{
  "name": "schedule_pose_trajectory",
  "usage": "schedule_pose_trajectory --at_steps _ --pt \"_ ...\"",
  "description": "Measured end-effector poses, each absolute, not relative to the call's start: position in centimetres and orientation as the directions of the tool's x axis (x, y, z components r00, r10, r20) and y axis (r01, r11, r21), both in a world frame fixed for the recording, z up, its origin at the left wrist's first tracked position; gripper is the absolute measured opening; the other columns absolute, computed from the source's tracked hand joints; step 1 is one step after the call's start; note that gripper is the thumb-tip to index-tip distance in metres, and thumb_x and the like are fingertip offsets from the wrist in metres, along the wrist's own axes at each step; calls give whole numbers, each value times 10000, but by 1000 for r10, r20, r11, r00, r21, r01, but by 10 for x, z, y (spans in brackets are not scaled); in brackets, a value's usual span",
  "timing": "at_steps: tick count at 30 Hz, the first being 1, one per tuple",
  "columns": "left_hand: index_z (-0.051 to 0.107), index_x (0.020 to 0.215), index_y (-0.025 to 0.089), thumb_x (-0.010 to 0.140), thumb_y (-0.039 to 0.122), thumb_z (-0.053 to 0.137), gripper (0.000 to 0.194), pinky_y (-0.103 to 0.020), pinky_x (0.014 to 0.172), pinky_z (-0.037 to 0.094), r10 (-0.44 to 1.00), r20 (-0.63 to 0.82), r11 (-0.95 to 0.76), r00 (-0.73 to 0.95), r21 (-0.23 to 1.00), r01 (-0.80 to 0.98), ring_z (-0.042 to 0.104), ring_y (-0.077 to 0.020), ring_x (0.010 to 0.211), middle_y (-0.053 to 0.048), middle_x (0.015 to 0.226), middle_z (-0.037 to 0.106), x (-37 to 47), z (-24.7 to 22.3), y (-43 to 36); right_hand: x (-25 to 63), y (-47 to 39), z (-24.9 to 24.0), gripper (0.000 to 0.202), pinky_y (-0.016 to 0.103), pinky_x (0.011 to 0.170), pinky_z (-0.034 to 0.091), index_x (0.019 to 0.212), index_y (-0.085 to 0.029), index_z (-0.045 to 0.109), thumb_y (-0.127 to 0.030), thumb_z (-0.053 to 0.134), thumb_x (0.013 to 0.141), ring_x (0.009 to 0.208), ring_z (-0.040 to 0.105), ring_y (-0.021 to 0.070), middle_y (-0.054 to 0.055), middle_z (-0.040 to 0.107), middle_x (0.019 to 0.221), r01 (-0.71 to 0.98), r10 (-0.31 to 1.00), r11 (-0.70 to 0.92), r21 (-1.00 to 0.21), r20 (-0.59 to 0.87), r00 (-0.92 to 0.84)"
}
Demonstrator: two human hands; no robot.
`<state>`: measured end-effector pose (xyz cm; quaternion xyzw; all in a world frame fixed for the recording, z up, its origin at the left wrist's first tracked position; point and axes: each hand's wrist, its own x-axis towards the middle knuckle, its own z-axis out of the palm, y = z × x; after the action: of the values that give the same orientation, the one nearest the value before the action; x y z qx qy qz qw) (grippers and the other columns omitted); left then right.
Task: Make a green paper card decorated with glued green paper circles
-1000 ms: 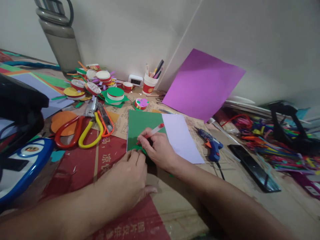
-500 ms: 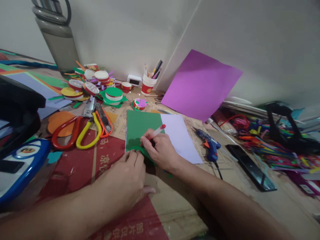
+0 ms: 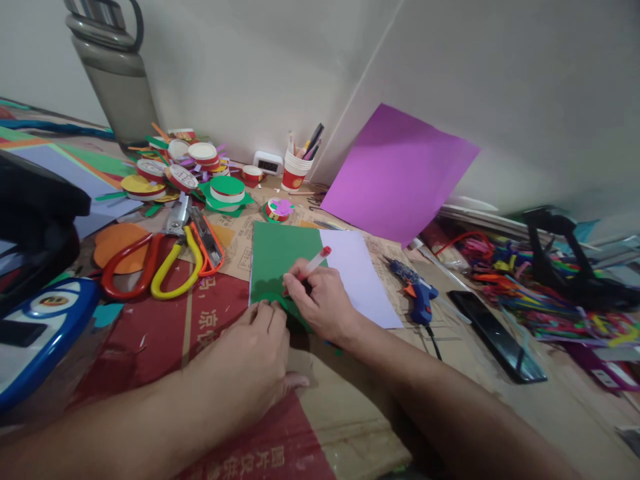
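Pen [image 3: 317,259] is partly hidden by right-hand fingers [image 3: 297,269]

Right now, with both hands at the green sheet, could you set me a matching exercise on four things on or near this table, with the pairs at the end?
Things:
1. Pen
2. Scissors
3. Glue gun
4. Purple sheet

Descriptions:
A. Blue body, lying between the lilac sheet and the phone
B. Propped up by the wall
C. Held in the right hand, over the green sheet
D. One red handle, one yellow

Pairs: 1-C, 2-D, 3-A, 4-B.
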<state>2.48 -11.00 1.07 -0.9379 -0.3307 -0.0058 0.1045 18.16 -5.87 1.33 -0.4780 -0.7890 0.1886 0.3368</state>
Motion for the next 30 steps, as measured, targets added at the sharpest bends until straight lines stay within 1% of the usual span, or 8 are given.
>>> schedule_pose_trajectory --at_steps 4,8,13,17,22,26,30 --pt "709 1043 40 861 619 482 648 -425 751 472 617 73 -762 783 -192 618 599 -306 861 -207 926 653 26 11 -110 179 -59 12 261 233 630 449 747 -177 595 -282 441 930 646 607 119 36 652 731 610 878 480 -631 350 -328" --pt "701 1049 17 848 622 501 668 -431 746 469 624 73 -760 778 -173 626 601 -318 860 -226 930 651 27 13 -111 175 -58 11 263 237 625 455 756 -173 606 -280 443 933 641 609 120 39 655 741 598 869 494 -631 342 -357" --pt "698 1057 19 845 631 497 677 -421 735 462 627 64 -759 776 -176 627 603 -317 864 -232 949 652 27 12 -113 171 -58 9 240 245 647 468 797 -179 608 -289 445 934 674 620 130 37 659 756 607 874 485 -630 322 -364" --pt "706 1029 14 822 650 517 695 -426 755 452 623 101 -752 776 -194 630 604 -325 875 -232 928 662 27 11 -115 169 -59 8 232 249 656 475 798 -185 603 -287 445 933 689 623 135 35 655 759 612 876 481 -627 314 -367" --pt "720 974 44 806 651 547 653 -417 769 418 621 176 -745 764 -170 645 598 -310 874 -201 900 675 27 8 -115 167 -58 9 230 246 650 476 788 -178 599 -279 449 930 665 621 129 37 658 755 598 874 482 -640 311 -373" --pt "706 1002 5 787 671 556 716 -418 800 394 616 195 -744 763 -175 645 588 -341 954 -239 947 672 27 6 -116 164 -59 11 236 241 639 474 779 -179 604 -273 448 929 667 622 128 40 666 759 600 876 478 -641 300 -378" --pt "686 1056 -26 779 713 519 807 -429 814 394 629 176 -743 757 -151 652 597 -353 953 -269 981 669 27 9 -119 163 -59 12 251 245 648 478 769 -174 608 -271 443 931 690 631 132 45 669 764 584 870 484 -652 289 -398"
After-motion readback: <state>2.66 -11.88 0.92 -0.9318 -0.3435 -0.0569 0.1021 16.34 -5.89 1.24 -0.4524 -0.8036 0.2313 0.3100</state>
